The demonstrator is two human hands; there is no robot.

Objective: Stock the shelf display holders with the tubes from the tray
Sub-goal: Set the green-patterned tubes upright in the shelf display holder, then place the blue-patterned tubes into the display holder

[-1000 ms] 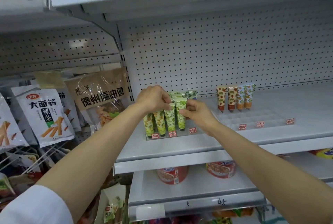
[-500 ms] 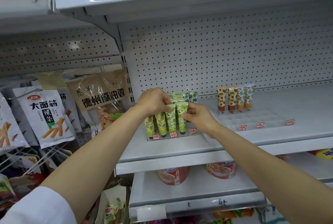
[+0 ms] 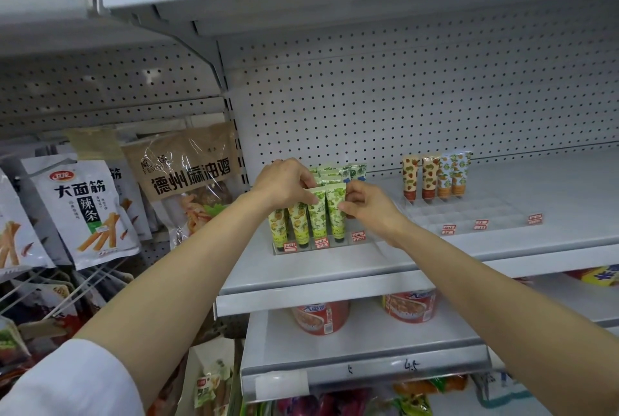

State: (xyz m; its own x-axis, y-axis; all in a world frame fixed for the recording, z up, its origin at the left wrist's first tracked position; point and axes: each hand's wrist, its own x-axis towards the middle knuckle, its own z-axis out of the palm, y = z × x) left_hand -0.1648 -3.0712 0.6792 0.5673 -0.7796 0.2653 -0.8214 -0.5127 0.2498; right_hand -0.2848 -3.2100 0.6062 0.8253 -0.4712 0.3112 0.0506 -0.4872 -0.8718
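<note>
Left hand (image 3: pixel 284 182): fingers curled over the tops of the green-patterned tubes (image 3: pixel 317 214), gripping the upper edge of the front-row tubes; which one exactly it holds I cannot tell.
Right hand (image 3: pixel 365 204): just right of the left hand, thumb and fingers pinching the side of the rightmost front tube (image 3: pixel 337 211).
Green tubes: standing upright, cap down, in the clear display holder (image 3: pixel 335 246) directly under both hands — several rows deep, the back rows mostly hidden by the hands.
Holder front: small red-and-white price tags (image 3: pixel 358 236) along its lower lip, below the right hand.
Second holder (image 3: pixel 469 214): well to the right of the right hand, on the same shelf (image 3: pixel 301 268); most of its slots bare.
Strawberry and orange tubes (image 3: pixel 435 176): four upright in that holder's back row.
Snack bags (image 3: pixel 83 211): hanging left of the left forearm.
Red cup noodles (image 3: pixel 321 316): on the shelf below both wrists.
Sleeve (image 3: pixel 73 382): white, on the left arm — low in view.
</note>
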